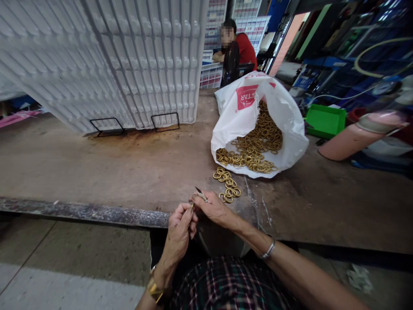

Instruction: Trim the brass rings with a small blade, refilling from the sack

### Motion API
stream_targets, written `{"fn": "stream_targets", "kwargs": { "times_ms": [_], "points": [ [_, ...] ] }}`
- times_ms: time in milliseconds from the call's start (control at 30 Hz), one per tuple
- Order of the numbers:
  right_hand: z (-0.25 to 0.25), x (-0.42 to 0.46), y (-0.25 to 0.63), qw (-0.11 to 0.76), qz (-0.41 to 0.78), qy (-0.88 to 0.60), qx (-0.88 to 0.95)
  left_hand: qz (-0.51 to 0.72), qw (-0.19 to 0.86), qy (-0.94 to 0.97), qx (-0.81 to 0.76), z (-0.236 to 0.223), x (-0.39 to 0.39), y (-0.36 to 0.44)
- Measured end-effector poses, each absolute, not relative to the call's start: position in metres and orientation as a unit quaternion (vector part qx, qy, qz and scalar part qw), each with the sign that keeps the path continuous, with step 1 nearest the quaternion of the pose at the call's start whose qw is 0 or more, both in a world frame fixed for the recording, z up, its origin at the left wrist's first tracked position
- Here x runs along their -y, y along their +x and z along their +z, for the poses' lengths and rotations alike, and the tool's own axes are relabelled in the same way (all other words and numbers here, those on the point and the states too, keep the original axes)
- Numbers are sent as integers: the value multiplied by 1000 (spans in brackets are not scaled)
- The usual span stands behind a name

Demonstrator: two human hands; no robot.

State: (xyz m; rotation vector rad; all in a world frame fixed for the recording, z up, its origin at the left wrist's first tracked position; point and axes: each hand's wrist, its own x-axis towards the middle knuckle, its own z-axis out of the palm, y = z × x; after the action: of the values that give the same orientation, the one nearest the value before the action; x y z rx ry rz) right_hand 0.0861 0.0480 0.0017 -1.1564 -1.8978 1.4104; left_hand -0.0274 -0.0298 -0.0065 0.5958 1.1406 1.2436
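At the table's near edge my left hand point(180, 226) is closed in a pinch on a small brass ring point(192, 206), mostly hidden by the fingers. My right hand point(213, 209) is close against it, fingers curled around a small tool with a dark pointed blade point(200, 193); the blade points up and to the left. Whether the right fingertips also touch the ring, I cannot tell. Just beyond the right hand lies a loose pile of brass rings point(229, 184). Behind it a white plastic bag point(290, 142) lies on its side, its mouth facing me, with many more rings inside.
White ribbed plastic trays point(155, 64) stand upright at the back left, with black wire stands point(105, 127) at their base. To the right are a pink bottle point(355, 137) and a green bin point(325, 120). A person in red point(247, 49) sits beyond the table point(97, 172).
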Motion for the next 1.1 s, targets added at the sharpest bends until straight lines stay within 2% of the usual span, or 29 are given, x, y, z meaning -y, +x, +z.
{"fn": "stream_targets", "kwargs": {
  "times_ms": [200, 633, 833, 900, 1100],
  "points": [
    [-5, -48, 85, 262, 580, -414, 651, 539, 629, 256, -498, -8, 30, -27],
    [0, -43, 85, 267, 569, -414, 658, 550, 633, 247, -485, -11, 28, -29],
    [-1, -42, 86, 264, 574, -418, 653, 543, 668, 220, -459, -10, 29, -31],
    [-2, -41, 89, 264, 529, -433, 680, 540, 683, 209, -444, -7, 29, -32],
    [-11, -45, 130, 270, 250, -497, 786, 558, 700, 166, -414, 1, 25, -35]
  ]
}}
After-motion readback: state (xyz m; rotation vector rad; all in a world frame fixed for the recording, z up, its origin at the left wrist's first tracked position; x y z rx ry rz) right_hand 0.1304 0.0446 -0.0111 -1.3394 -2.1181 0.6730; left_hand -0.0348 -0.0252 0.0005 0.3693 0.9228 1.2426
